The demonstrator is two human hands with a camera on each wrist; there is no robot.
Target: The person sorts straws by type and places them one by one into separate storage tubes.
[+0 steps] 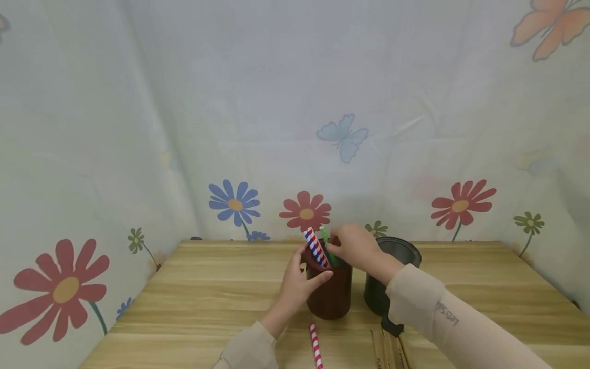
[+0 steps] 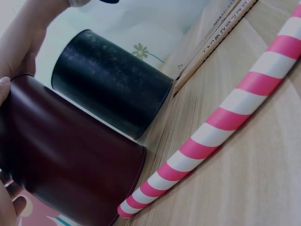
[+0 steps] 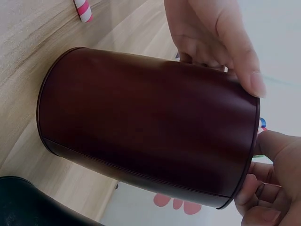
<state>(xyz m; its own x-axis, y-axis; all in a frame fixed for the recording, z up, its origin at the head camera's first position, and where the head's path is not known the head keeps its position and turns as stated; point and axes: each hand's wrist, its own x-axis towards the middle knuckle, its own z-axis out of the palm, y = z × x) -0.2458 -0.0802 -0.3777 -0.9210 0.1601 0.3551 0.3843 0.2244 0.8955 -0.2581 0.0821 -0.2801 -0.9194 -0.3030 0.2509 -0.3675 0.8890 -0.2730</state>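
A dark brown cylindrical holder (image 1: 329, 297) stands upright on the wooden table, holding red-and-white and blue-and-white striped paper straws (image 1: 315, 248). My left hand (image 1: 297, 282) grips its upper left side, thumb at the front near the rim. Over the opening, my right hand (image 1: 357, 248) pinches a green straw with pale dots (image 1: 324, 234); its lower part is hidden inside the holder. In the right wrist view, the right fingers (image 3: 273, 183) bend at the rim. On the table before the holder lies a pink-and-white striped straw (image 2: 207, 136).
A black cylindrical holder (image 1: 375, 294) stands right of the brown one, partly behind my right forearm, with a dark strap-like piece (image 1: 392, 326) at its base. Brown paper-wrapped packs (image 1: 389, 351) with printing lie in front of it. A flowered cloth (image 1: 258, 102) hangs behind the table.
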